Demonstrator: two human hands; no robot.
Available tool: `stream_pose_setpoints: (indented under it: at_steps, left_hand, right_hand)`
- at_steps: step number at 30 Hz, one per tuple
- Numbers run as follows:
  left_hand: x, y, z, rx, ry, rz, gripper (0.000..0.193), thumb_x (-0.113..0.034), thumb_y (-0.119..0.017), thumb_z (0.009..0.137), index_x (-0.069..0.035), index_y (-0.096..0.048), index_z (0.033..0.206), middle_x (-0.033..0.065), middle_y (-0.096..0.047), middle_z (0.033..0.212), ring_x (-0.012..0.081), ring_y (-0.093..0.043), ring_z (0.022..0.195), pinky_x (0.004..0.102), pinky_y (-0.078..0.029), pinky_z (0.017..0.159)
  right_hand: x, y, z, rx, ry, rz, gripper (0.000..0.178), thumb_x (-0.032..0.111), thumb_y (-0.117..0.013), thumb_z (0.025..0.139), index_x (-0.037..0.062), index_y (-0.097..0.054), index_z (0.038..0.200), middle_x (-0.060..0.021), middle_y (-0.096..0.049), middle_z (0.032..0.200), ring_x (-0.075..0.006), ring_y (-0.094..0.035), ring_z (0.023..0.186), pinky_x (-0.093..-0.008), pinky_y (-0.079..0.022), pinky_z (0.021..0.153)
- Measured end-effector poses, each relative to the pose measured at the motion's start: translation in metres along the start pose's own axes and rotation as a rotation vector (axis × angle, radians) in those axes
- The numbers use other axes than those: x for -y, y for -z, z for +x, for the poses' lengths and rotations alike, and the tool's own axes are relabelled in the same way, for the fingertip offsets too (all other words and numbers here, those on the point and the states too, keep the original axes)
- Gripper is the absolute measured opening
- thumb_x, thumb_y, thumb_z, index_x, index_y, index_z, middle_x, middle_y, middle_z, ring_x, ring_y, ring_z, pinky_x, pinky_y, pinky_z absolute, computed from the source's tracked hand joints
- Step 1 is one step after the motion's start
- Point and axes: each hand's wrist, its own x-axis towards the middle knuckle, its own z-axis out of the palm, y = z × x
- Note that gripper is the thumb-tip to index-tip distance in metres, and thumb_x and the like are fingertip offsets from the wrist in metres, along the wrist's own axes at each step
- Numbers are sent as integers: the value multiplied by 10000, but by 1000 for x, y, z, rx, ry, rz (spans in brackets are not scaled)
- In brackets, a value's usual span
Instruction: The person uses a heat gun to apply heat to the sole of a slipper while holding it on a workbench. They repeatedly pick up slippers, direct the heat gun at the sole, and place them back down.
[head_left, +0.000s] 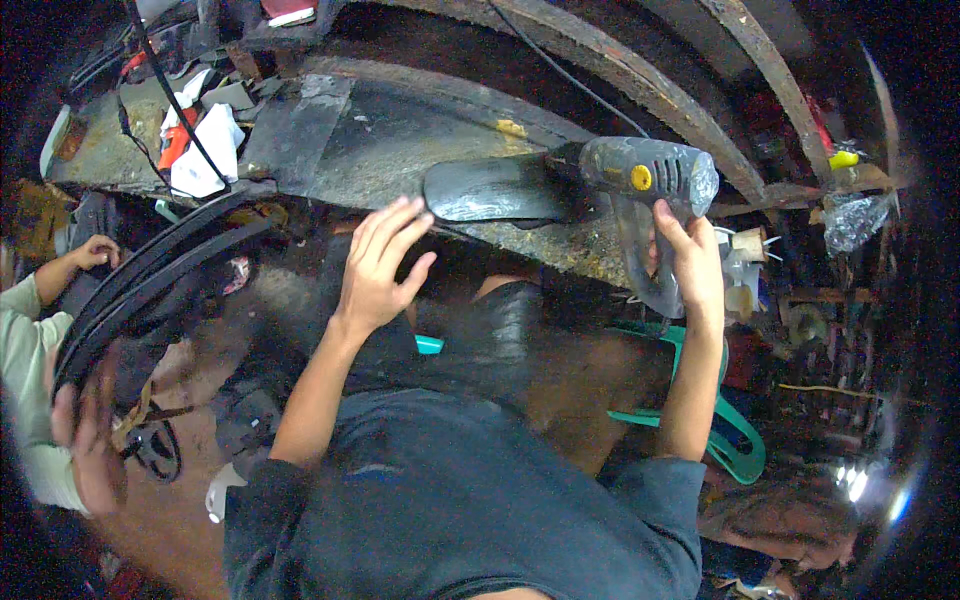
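Note:
A grey heat gun with a yellow round dial and a loop-shaped handle lies level above the bench, its dark nozzle facing left. My right hand is closed around its handle from the right, the thumb up by the vents. In front of the nozzle, on the worktop, rests a glossy black elongated piece with a rounded left end; I cannot tell exactly what it is. My left hand is open with its fingers stretched out. Its fingertips are close beside that rounded end; whether they touch it is unclear.
The worn bench carries white cloth or paper and an orange-handled tool at the left. A co-worker's blurred hand is near bundled black strips. A green plastic chair stands at the right. A cable runs above the bench.

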Motion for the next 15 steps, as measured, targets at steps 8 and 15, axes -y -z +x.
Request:
stream_pose_setpoints:
  at_steps: [8, 15]
  left_hand:
    - [59, 2, -72, 179, 419, -95, 92, -124, -767, 906, -77, -788, 983, 83, -772, 995, 283, -689, 1001, 415, -499, 942]
    - [74, -18, -78, 123, 475, -108, 137, -155, -744, 943, -86, -790, 1052, 65, -791, 1056, 258, -699, 999, 410, -493, 956]
  right_hand:
    - [31, -18, -7, 200, -61, 73, 354, 383, -697, 1044, 32, -648, 1045, -33, -652, 808, -127, -600, 660, -299, -486, 619]
    - [47, -52, -8, 296, -18, 107, 259, 308, -722, 1035, 58, -694, 1098, 17, -655, 839, -89, -576, 665, -278, -458, 615]
